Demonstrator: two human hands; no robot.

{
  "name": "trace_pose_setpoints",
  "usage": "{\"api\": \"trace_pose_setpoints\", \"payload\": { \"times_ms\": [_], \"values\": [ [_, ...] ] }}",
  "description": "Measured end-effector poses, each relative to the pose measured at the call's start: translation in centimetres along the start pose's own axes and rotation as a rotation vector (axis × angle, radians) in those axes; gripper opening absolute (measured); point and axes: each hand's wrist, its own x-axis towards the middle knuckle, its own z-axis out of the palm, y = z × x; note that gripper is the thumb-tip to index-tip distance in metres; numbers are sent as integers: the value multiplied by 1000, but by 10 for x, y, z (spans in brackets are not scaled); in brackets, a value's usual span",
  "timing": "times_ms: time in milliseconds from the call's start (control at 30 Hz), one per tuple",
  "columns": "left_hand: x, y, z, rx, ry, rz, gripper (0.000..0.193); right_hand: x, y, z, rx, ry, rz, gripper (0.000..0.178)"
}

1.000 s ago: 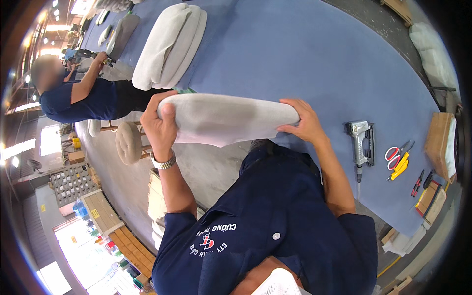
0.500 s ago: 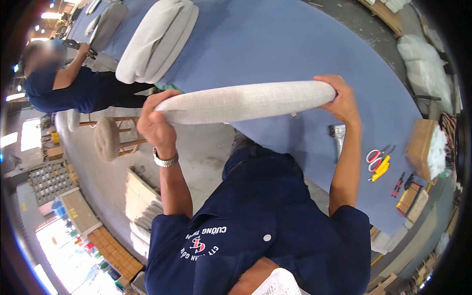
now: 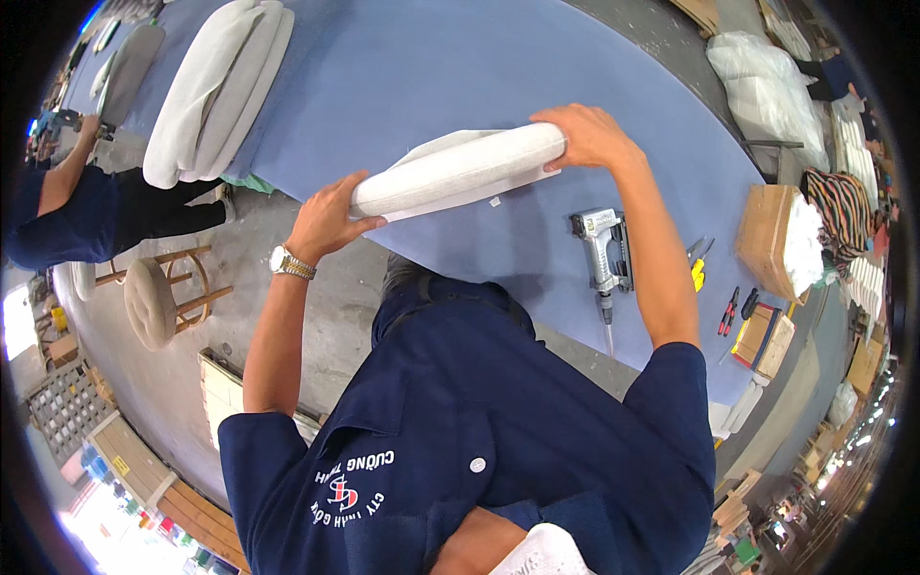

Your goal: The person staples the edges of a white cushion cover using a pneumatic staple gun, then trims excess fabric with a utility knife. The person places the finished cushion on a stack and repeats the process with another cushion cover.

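Both of my hands grip a padded cushion point(image 3: 460, 174) covered in light grey fabric, turned partly on its edge over the blue-topped table point(image 3: 422, 77). My left hand point(image 3: 329, 218), with a watch on its wrist, is closed on the left end, thumb toward me. Round the right end my right hand point(image 3: 586, 139) is closed, fingers on top. A paler flat layer shows along the cushion's far and near sides; whether its lower side touches the table I cannot tell. Nearest to my right forearm lies a metal air staple gun point(image 3: 602, 251) with a hose fitting.
Grey cushions point(image 3: 218, 96) lie stacked at the left. Right of my forearm are a yellow-handled cutter point(image 3: 698, 275), partly hidden, and red pliers point(image 3: 728, 311). A cardboard box point(image 3: 762, 235) holds white stuffing. Another person point(image 3: 72, 216) stands at left, near a round stool point(image 3: 151, 302).
The cushion has tilted, its right end now farther up, and its pale flat layer has come into sight. My right hand has moved left, uncovering the staple gun. The whole view has shifted.
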Motion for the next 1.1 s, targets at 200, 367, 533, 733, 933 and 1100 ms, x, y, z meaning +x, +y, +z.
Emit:
{"api": "trace_pose_setpoints", "payload": {
  "times_ms": [200,367,533,733,933,1100],
  "values": [
    [35,54,2,93,-81,99,75,5,-8,7,-70,47,13,52],
    [69,114,40,29,-34,275,68,-9,-4,27,-89,178,12,50],
    [107,193,93,101,240,307,67,-19,0,35,-36,255,-9,53],
    [96,170,81,49,287,302,74,-10,-3,30,-12,311,-9,62],
    [18,61,39,105,329,133,77,-8,-2,27,-5,334,-23,65],
    [-20,-13,35,-254,267,-21,77,-14,3,37,-16,384,-43,64]
  ]
}}
